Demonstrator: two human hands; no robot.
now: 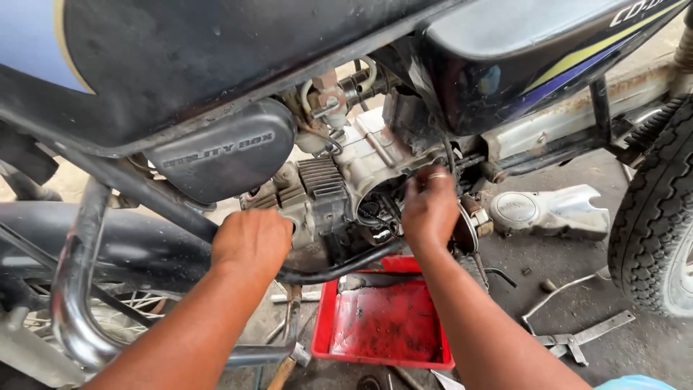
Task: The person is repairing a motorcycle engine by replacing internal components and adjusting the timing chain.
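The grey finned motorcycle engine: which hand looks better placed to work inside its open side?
Probably the right hand: its fingers already reach into the opened side of the grey finned motorcycle engine. The left hand rests further out, by the black bent pipe, seemingly bracing.

The finned grey metal engine block (325, 191) looks dull, cast and grimy. Above it, the dark fuel tank (520, 65) is glossy painted metal. Left of it, the black plastic side box (224, 155) is matt; the curved chrome guard bar (76, 282) shines. Below, the red plastic tray (386, 325) is smooth and oil-smeared. Right, the black rubber tyre (653, 217) is coarse-treaded.
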